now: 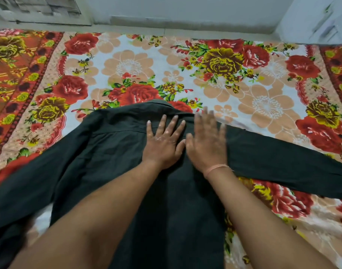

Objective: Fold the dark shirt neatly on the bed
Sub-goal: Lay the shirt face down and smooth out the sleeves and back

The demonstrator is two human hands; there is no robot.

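Surface: bed under a floral sheet point(127, 61) of red, yellow and peach blooms on white.
Room: pale wall point(185, 10) beyond the shirt; white cabinet point(321, 18) far to its right.
Shirt: dark, near-black cloth shirt point(117, 152) lies flat on the near middle of the bed, collar point(160, 105) away from the person.
Left grip: left hand point(163, 144) flat, fingers spread, pressing just below the collar.
Right grip: right hand point(207, 140), blurred, flat beside it, holding nothing.
Edges: right sleeve point(282, 164) stretches out sideways; left sleeve point(30, 191) slants toward the near left.
Open room: sheet shows from the collar to the wall.
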